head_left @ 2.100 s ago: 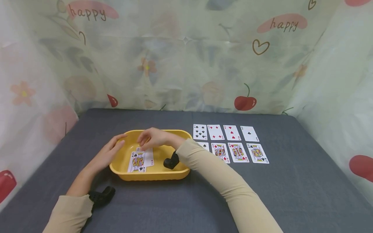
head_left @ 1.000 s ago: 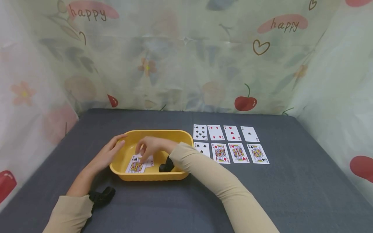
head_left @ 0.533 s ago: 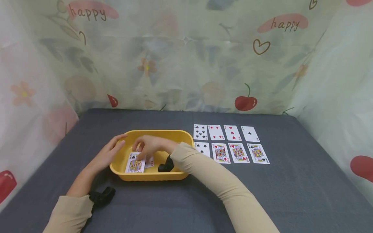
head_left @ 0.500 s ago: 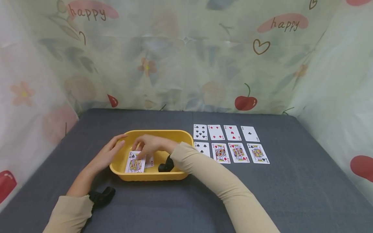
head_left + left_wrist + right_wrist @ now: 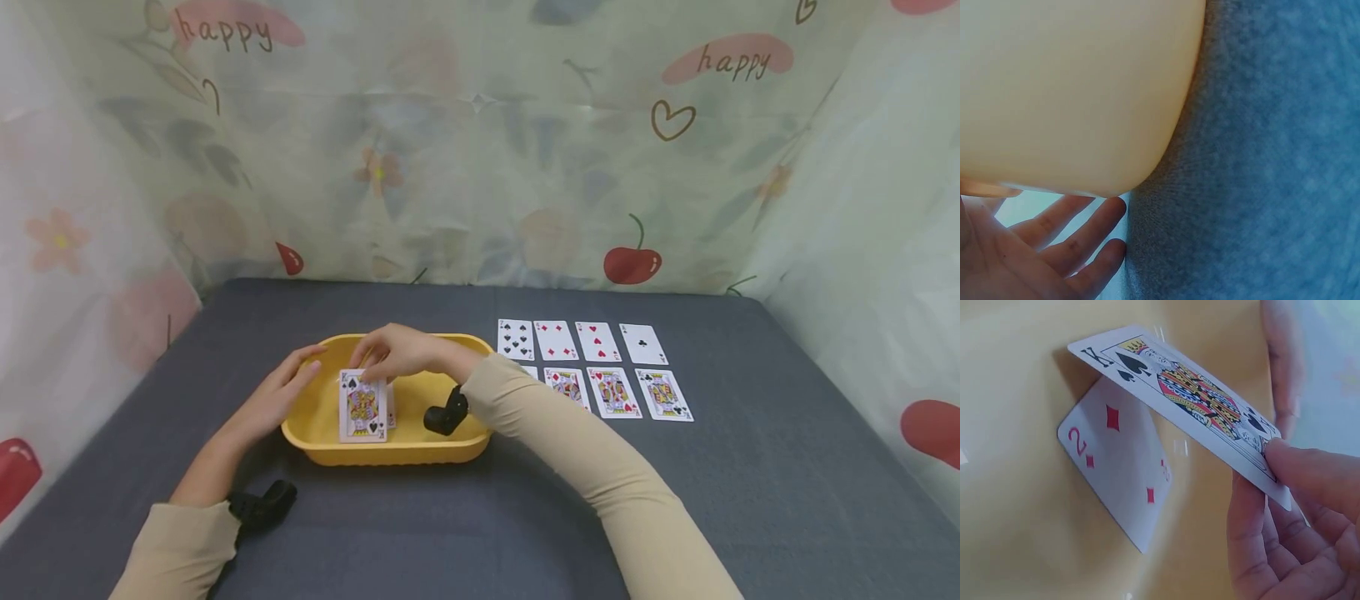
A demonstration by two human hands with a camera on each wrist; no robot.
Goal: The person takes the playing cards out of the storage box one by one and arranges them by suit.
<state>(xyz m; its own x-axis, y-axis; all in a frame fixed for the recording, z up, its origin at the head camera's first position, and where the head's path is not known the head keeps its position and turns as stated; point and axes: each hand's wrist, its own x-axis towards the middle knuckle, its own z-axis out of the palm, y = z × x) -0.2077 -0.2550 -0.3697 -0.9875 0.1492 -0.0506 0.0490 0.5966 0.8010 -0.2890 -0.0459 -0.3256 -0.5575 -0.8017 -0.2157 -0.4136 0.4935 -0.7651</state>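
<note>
My right hand [image 5: 403, 350] pinches the king of spades [image 5: 363, 410] by its far edge, thumb on the face and fingers beneath. In the right wrist view the king card [image 5: 1191, 394] is tilted, with its held end raised over the two of diamonds [image 5: 1124, 456]. That two lies face up on the floor of the yellow tray [image 5: 397, 454]. At the tray's left end rests my left hand [image 5: 277, 392], its fingers spread and loose at the rim. The left wrist view shows these fingers [image 5: 1079, 247] just outside the tray wall [image 5: 1079, 94].
Right of the tray, face-up cards lie in two rows. The far row has a seven of spades [image 5: 516, 340], four of diamonds [image 5: 556, 341], three of hearts [image 5: 597, 342] and ace of clubs [image 5: 643, 345]. Kings fill the near row's right part; my right sleeve [image 5: 570, 450] covers its left end.
My right hand came down onto the king of spades, slid it slightly toward me, then took hold of it and raised it. The left hand has stayed at the tray's rim.
</note>
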